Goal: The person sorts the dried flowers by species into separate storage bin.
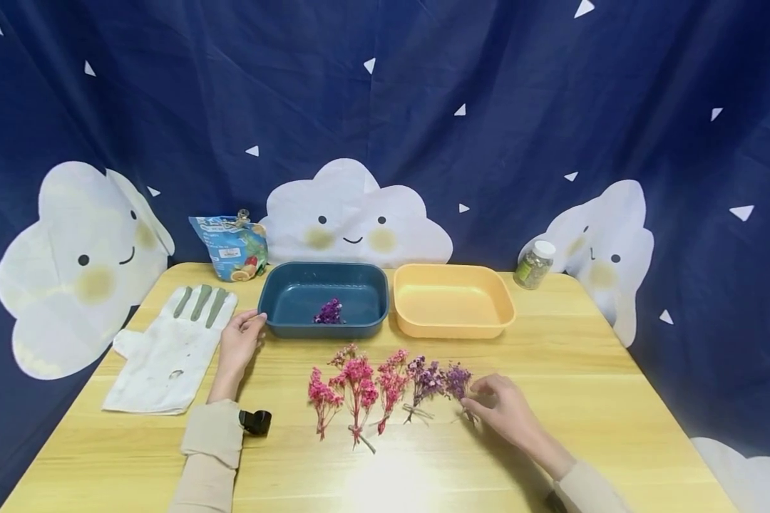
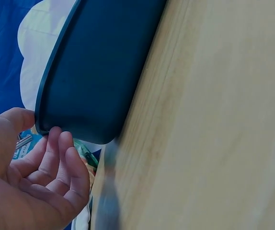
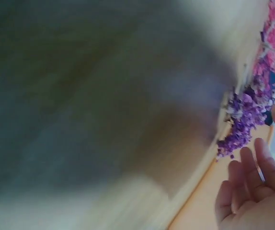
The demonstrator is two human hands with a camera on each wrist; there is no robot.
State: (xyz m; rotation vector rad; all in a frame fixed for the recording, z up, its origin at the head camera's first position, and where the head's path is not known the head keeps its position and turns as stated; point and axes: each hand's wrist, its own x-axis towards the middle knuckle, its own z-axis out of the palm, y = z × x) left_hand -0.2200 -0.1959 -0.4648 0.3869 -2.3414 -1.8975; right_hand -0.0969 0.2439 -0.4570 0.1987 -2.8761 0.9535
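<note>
My left hand [image 1: 241, 343] holds the left end of a dark blue plastic basin [image 1: 324, 332], thumb at the rim and fingertips against its outer wall in the left wrist view. Inside the basin lies a small purple flower cluster [image 1: 329, 312]. Over the rightmost purple dried-flower bunch [image 1: 458, 380] is my right hand [image 1: 502, 407], its thumb and fingers spread apart beside the blossoms. To the left lie another purple bunch [image 1: 426, 379] and three pink bunches, including a tall middle one [image 1: 360, 385] with tied stems.
A yellow basin [image 1: 454, 330] stands right of the blue one. White gloves [image 1: 167, 363] with grey-green fingertips lie at left. Behind them is a blue printed pouch [image 1: 231, 249] with a clip. A white-capped jar [image 1: 535, 265] stands at the back right, before the curtain.
</note>
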